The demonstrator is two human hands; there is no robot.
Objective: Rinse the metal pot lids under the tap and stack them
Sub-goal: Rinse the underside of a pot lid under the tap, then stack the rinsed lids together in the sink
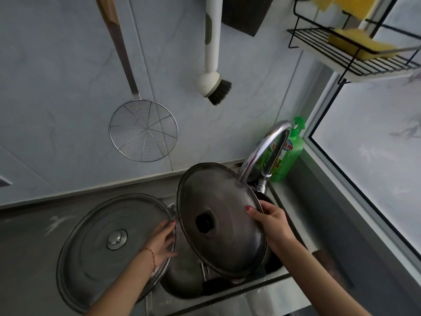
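A large flat metal lid with a round steel knob point(100, 245) lies on the counter left of the sink, its right edge over the basin. My left hand point(163, 240) rests on that right edge, fingers spread. A second metal lid with a black knob point(218, 215) is held tilted over the sink, its upper edge under the curved chrome tap point(264, 147). My right hand point(271, 222) grips its right rim, thumb on top. I cannot tell whether water is running.
The steel sink point(227, 290) holds a pot and dark cookware under the lids. A green detergent bottle point(289, 153) stands behind the tap. A wire skimmer point(143, 131) and dish brush point(215, 87) hang on the wall. A rack with sponges point(357, 49) hangs upper right.
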